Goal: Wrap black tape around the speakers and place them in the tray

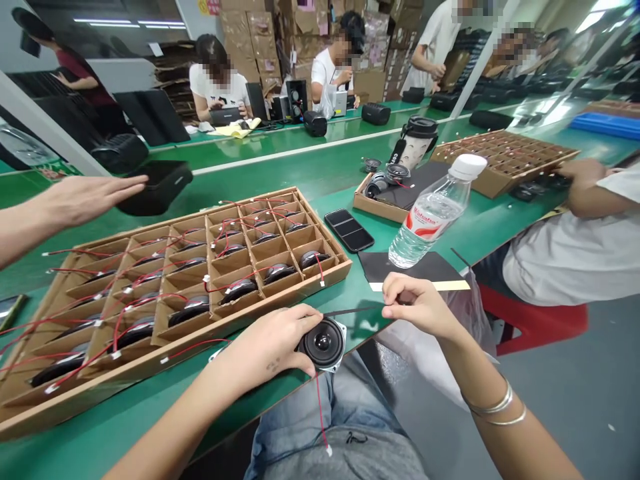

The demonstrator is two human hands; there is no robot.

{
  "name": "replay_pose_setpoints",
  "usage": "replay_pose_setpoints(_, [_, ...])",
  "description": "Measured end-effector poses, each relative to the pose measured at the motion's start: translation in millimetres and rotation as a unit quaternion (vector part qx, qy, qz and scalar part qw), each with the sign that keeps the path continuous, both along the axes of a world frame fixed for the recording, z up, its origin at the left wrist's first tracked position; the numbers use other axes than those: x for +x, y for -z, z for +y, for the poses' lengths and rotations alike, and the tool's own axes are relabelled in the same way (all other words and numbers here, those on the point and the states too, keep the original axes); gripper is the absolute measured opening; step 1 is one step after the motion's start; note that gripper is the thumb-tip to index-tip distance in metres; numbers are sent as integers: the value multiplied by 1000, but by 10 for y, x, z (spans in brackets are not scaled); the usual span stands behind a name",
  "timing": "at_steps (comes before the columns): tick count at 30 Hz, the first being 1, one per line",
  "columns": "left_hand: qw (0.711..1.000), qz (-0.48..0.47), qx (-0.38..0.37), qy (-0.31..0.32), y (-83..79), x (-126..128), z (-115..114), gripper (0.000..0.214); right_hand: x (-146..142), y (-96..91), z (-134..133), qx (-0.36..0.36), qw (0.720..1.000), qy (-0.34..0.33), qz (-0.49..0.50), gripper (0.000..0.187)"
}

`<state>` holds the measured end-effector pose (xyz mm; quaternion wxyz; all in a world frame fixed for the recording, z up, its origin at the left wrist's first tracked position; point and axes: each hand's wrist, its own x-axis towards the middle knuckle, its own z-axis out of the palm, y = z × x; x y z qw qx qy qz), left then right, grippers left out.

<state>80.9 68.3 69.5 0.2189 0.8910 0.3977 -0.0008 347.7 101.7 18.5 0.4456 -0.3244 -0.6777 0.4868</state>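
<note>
My left hand (270, 347) is wrapped round a small black speaker driver (324, 344) at the near edge of the green table; its red wire hangs down over my lap. My right hand (416, 303) pinches the end of a thin black strip (353, 311) that stretches from the speaker's rim to my fingers. Just behind my left hand lies a long cardboard tray (280, 293) of compartments, each with a speaker and red wires.
A water bottle (433, 213) stands on a black sheet (405, 267) by a phone (349, 230). A co-worker's hand (83, 197) reaches over a black speaker box (157, 185) at left. Another person's arm (590, 190) rests at right near a second tray (505, 157). Several people work across the table.
</note>
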Motion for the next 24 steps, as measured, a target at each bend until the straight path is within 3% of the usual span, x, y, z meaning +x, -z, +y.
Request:
replay_pose_setpoints(6, [997, 34, 23, -65, 80, 29, -168, 63, 28, 176, 29, -32, 999, -11, 0, 22])
replay_pose_setpoints(24, [993, 99, 57, -37, 51, 63, -131, 63, 65, 199, -223, -18, 997, -27, -65, 24])
